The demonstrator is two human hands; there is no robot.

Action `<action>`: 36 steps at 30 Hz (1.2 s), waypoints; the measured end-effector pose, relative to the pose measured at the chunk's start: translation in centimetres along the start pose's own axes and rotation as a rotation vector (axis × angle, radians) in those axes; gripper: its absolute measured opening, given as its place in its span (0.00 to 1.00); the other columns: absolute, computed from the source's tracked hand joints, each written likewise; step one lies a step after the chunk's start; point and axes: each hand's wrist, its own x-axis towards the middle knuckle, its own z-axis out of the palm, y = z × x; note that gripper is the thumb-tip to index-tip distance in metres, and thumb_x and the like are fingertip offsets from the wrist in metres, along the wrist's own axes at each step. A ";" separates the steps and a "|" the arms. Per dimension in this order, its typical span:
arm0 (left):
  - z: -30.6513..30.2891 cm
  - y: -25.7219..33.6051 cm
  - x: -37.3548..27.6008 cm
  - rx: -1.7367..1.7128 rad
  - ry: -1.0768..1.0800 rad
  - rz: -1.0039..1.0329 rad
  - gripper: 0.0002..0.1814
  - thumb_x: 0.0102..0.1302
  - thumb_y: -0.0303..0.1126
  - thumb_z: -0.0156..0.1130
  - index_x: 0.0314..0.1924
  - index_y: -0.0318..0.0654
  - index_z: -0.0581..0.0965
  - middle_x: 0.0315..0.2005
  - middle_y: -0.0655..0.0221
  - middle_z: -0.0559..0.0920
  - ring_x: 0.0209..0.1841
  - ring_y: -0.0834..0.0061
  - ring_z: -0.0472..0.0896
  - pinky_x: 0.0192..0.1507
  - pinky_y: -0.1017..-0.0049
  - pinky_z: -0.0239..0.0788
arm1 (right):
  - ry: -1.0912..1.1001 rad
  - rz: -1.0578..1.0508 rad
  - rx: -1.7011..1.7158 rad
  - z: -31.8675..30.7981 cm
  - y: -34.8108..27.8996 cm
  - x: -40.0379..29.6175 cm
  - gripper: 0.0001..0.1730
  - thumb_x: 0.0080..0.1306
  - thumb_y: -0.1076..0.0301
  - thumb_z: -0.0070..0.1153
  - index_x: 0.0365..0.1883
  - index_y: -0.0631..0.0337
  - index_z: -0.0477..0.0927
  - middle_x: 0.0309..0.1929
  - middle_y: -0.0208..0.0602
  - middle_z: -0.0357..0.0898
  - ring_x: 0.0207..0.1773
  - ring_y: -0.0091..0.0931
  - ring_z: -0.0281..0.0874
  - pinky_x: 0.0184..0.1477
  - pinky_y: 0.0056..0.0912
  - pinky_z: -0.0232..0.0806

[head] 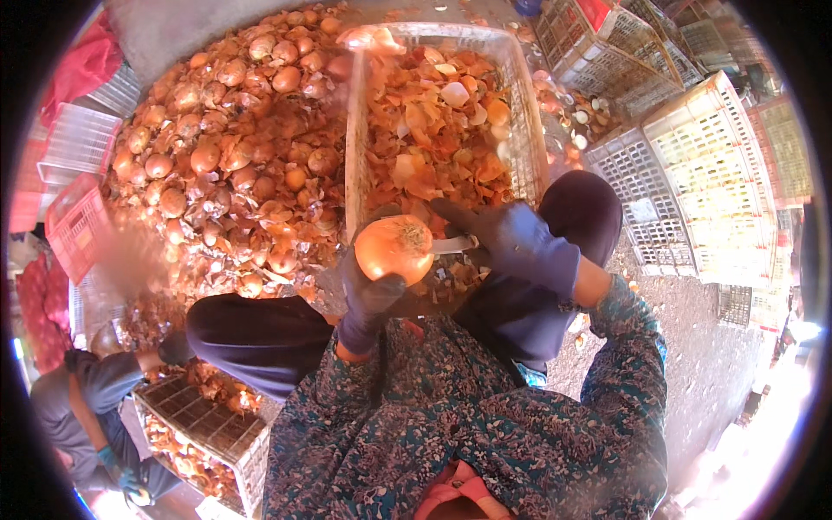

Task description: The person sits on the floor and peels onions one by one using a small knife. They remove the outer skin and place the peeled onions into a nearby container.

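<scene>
My gloved left hand (372, 292) holds a large yellow onion (392, 253) from below and the left, its thumb over the lower side. The dry root or stem end of the onion faces up and right. In my gloved right hand (500, 237) is a knife with a short pale blade (452, 245), its tip at the onion's right side. Just beyond both hands lies a long plastic crate (534, 143) filled with loose onion skins (422, 130) and some peeled pieces. A large heap of unpeeled onions (240, 149) spreads to the left of the crate.
Stacked plastic crates (708, 175) stand on the right, more (611, 52) at the upper right. Further crates (78, 140) line the left edge. At the lower left, a co-worker (97, 416) sits beside a crate holding onions (201, 448). Scraps lie on the floor at right.
</scene>
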 end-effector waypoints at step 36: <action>3.0 1.4 -1.5 0.214 -0.100 0.212 0.57 0.39 0.28 0.82 0.70 0.33 0.59 0.62 0.57 0.73 0.63 0.65 0.74 0.65 0.62 0.66 | 0.400 0.443 0.736 2.2 4.2 -4.7 0.24 0.68 0.70 0.57 0.63 0.60 0.75 0.33 0.34 0.82 0.31 0.27 0.80 0.35 0.29 0.73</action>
